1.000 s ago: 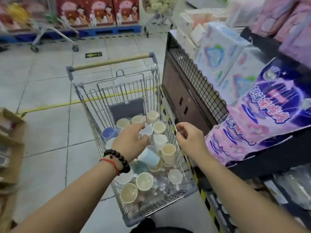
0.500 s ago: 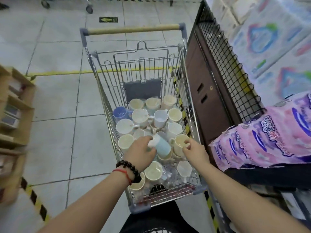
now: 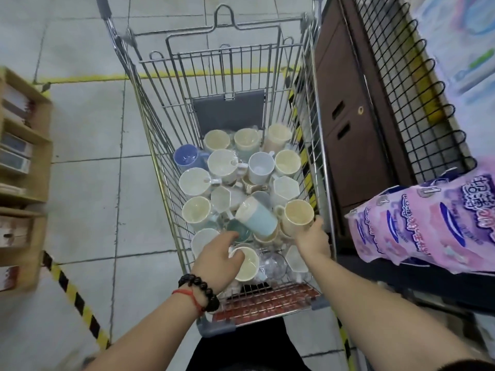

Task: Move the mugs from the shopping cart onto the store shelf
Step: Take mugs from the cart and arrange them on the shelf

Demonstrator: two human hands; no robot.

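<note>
A wire shopping cart (image 3: 150, 108) stands in front of me, its floor covered with several mugs in cream, white, pale blue and dark blue. My left hand (image 3: 218, 259), with a black bead bracelet and a red string at the wrist, grips the rim of a cream mug (image 3: 247, 265) near the cart's front end. My right hand (image 3: 312, 239) holds a cream mug (image 3: 297, 215) against the cart's right side. A light-blue mug (image 3: 257, 218) lies tilted on its side between the two hands. A dark blue mug (image 3: 186, 156) stands at the far left.
A brown cabinet (image 3: 348, 116) with a black wire fence stands hard against the cart's right side. Pink and purple soft packs (image 3: 428, 223) overhang a dark shelf at the right. A wooden shelf unit (image 3: 24, 156) stands to the left across the tiled floor with yellow-black tape.
The view tipped further down onto the cart. My left hand drew back from the light-blue mug to the cream mug nearer me; my right hand closed round the cream mug by the cart's right side.
</note>
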